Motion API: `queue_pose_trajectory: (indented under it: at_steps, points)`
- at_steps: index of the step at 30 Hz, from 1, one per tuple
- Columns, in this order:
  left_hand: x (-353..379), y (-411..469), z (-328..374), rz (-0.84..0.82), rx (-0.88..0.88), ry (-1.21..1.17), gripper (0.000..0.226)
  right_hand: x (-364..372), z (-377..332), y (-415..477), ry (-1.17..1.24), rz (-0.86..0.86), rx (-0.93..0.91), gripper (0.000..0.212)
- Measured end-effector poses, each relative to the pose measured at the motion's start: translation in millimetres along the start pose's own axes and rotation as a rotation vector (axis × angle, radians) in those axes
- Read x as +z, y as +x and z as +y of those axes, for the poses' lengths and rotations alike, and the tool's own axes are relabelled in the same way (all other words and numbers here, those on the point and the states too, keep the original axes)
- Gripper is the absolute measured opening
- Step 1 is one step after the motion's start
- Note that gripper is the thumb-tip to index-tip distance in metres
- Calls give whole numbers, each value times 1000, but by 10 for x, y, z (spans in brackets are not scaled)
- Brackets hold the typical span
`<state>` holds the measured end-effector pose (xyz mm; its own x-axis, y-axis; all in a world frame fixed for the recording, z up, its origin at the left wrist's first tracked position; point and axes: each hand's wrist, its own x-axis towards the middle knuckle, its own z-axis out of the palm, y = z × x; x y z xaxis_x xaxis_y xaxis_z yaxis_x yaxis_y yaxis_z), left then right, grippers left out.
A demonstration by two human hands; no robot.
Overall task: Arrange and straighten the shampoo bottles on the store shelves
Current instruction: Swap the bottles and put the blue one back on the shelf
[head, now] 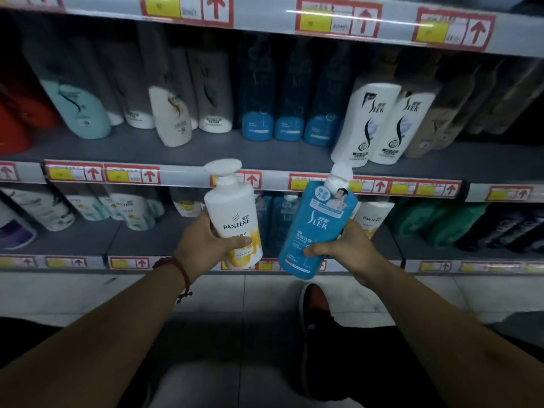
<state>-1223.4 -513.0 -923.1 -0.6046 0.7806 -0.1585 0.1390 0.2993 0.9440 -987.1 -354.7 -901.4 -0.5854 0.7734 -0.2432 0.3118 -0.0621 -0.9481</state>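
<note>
My left hand (pixel 203 245) grips a white and yellow Pantene pump bottle (pixel 234 213), held upright in front of the lower shelf. My right hand (pixel 350 248) grips a blue Slek pump bottle (pixel 316 228), tilted slightly to the right, beside the Pantene bottle. Both bottles are off the shelves, in the air in front of the lower shelf's opening (pixel 188 240). Behind them on that shelf stand more blue bottles (pixel 278 219) and Pantene bottles (pixel 372 216).
The middle shelf (pixel 206 151) holds a teal bottle (pixel 79 113), a leaning white bottle (pixel 172 119), blue bottles (pixel 287 125) and white Slek bottles (pixel 379 125). Green and dark bottles (pixel 459 225) stand at the lower right. My shoe (pixel 313 304) rests on the tiled floor.
</note>
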Motion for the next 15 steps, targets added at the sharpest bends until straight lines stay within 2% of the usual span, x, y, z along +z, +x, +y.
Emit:
queue_pose_trajectory:
  at_steps: [7,15]
  points:
    - [443,69,-489,-64,-79,141,67,-367,681,237,-40,98,105,62]
    - [886,391,-773,-114,-150,210,72,-616,1124,609,-161,101,224,51]
